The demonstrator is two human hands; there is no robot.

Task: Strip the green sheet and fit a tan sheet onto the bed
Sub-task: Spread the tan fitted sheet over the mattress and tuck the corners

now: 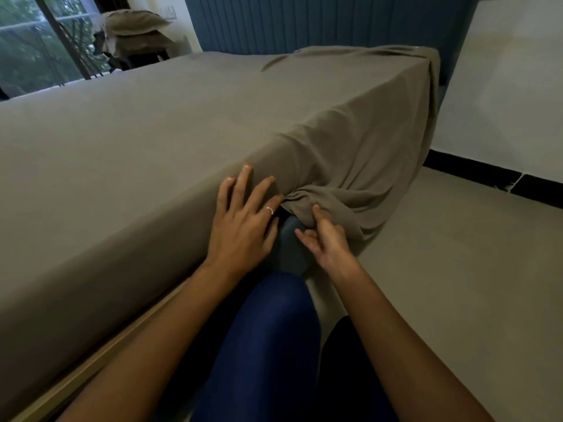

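A tan sheet (170, 123) covers the top of the bed and hangs down its near side. It lies smooth on the left and bunches into folds at the middle of the side, with loose cloth draping to the floor on the right. My left hand (243, 220) lies flat with spread fingers on the side of the mattress, beside the bunch. My right hand (327, 239) pinches the gathered edge of the sheet between thumb and fingers, just above the blue bed base (289, 242). No green sheet shows.
A blue padded headboard (304, 22) stands at the far end. A pile of pillows and bedding (137, 32) sits by the window at top left. Grey floor (457, 284) runs along the right to a white wall with a black skirting. My blue-clad knee (268, 345) is below my hands.
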